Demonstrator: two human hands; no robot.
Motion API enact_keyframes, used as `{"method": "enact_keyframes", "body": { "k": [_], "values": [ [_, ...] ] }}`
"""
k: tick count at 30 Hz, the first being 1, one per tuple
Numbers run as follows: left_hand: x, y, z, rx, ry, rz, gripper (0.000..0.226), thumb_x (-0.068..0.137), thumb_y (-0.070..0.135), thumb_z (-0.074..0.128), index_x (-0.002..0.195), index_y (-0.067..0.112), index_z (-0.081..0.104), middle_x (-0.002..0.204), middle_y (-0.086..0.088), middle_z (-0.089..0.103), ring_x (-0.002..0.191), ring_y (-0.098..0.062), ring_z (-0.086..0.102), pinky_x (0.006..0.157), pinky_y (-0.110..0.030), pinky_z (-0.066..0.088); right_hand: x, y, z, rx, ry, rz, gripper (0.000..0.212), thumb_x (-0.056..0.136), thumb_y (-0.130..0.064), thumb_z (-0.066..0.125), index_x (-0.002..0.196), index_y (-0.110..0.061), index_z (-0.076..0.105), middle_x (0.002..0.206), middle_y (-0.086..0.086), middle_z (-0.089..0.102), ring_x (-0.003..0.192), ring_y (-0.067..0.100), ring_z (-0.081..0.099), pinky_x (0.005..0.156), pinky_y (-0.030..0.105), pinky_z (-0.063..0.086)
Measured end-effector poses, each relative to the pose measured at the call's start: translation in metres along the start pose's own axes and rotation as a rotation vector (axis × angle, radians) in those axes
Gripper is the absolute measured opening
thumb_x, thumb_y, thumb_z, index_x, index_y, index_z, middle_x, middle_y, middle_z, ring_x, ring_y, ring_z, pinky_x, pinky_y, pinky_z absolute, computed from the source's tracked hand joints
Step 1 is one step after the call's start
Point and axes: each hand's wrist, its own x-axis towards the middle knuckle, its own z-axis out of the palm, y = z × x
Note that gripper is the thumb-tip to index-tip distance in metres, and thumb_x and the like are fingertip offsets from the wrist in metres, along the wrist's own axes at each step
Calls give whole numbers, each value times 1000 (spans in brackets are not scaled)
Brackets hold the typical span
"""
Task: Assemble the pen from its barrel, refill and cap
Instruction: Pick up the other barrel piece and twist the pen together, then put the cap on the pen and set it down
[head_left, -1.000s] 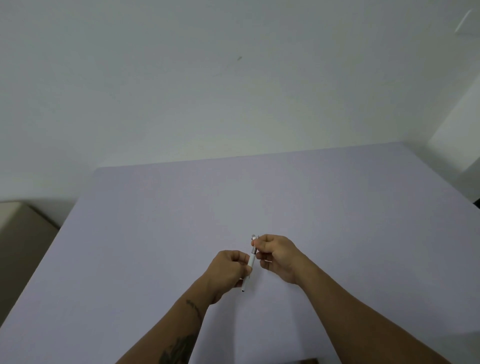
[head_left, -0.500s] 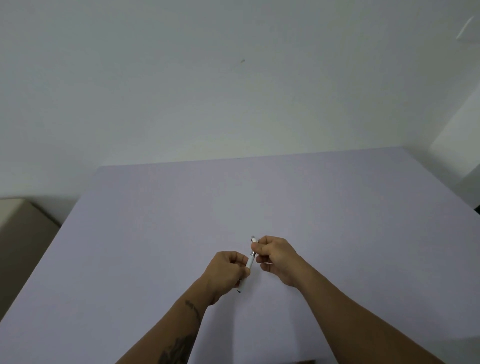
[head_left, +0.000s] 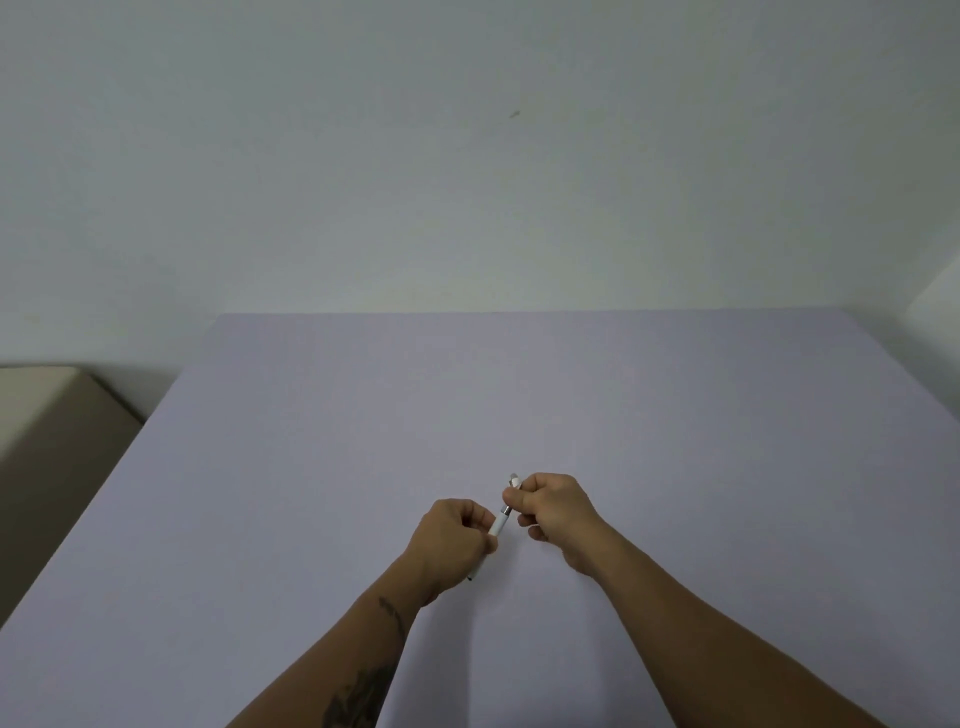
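Note:
A slim white pen (head_left: 500, 523) slants between both fists above the pale lilac table (head_left: 675, 415). My left hand (head_left: 451, 540) is closed around the white barrel; a dark tip pokes out below the fist. My right hand (head_left: 553, 506) is closed on the upper end, where a short metallic band shows between the fists and a pale end piece sticks out above the thumb. The refill is hidden; I cannot tell whether the parts are fully joined.
A plain white wall rises behind the table's far edge. A beige box-like block (head_left: 47, 431) stands beside the table's left edge. A white ledge (head_left: 935, 296) juts in at the far right corner.
The view has tilted slightly, so the table edge sits lower. Both hands still grip the pen, with the right hand a little higher and the gap between the fists a bit wider.

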Motion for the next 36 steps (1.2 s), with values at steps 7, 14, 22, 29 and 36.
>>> {"method": "enact_keyframes", "body": {
  "k": [7, 14, 22, 29, 36],
  "values": [
    [8, 6, 7, -20, 32, -42, 17, 81, 1, 64, 74, 16, 67, 70, -2, 61, 67, -19, 56, 69, -34, 51, 10, -3, -12, 99, -162, 50, 11, 89, -20, 70, 87, -11, 76, 69, -4, 67, 65, 13, 57, 62, 27, 49],
    [17, 9, 22, -4, 103, -54, 16, 82, 2, 65, 76, 17, 67, 69, 0, 62, 60, -14, 56, 55, -25, 49, 31, -2, -18, -19, -84, 47, 22, 87, -19, 72, 68, -12, 62, 77, 1, 67, 67, 16, 57, 62, 27, 49],
    [25, 10, 27, -11, 149, -96, 16, 82, 3, 66, 76, 18, 66, 71, 0, 61, 63, -16, 56, 59, -28, 51, 43, -3, -25, 40, -239, 127, 13, 88, -20, 70, 78, -12, 71, 67, 0, 59, 63, 15, 56, 61, 27, 48],
    [33, 10, 34, -10, 193, -129, 16, 83, 3, 65, 78, 18, 67, 72, 0, 62, 59, -14, 55, 55, -25, 49, 61, 0, -26, -55, -142, 71, 19, 87, -14, 69, 69, -11, 65, 68, 4, 60, 63, 17, 55, 58, 26, 48],
    [43, 5, 37, 50, 249, -195, 15, 81, 5, 61, 77, 19, 67, 75, -1, 64, 64, -17, 57, 61, -28, 52, 80, 1, -28, -256, -170, -24, 6, 81, -12, 72, 76, -11, 74, 71, 4, 68, 64, 16, 61, 58, 27, 51]
  ]
}}
